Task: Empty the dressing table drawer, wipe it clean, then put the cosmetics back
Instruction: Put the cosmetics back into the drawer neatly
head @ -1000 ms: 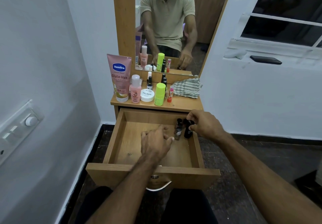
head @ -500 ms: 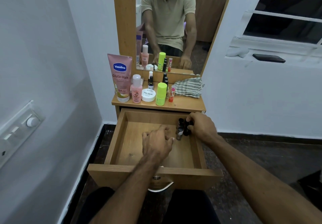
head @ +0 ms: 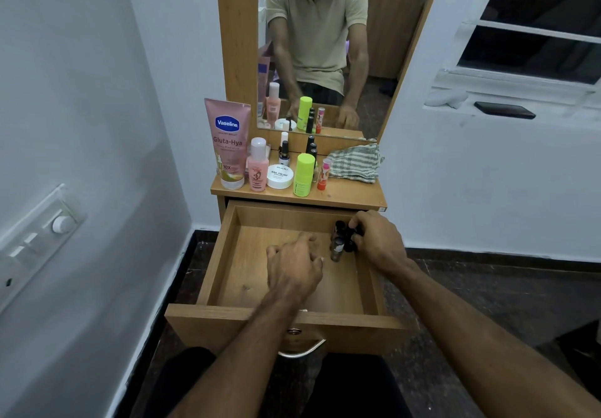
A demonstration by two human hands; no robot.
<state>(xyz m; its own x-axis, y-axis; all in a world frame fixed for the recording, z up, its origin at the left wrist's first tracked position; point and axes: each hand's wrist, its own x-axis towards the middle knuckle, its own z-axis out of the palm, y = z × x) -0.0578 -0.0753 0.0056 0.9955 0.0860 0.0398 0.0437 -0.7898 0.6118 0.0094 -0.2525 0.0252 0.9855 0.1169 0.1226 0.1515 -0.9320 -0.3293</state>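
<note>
1. The pulled-out wooden drawer [head: 227, 265] holds only a cluster of small dark nail polish bottles [head: 341, 239] at its back right corner.
2. The right hand [head: 379, 242] is closed around those bottles, fingers curled over their caps.
3. The left hand [head: 292, 268] rests palm down on the drawer floor just beside them, fingers loosely spread, holding nothing.
4. On the bench [head: 354, 196] stand a pink Vaseline lotion tube [head: 227, 144], a white round nail polish remover tub [head: 279, 176], a lime green bottle [head: 304, 175] and, at the back right, a striped grey cloth [head: 356, 162].
</note>
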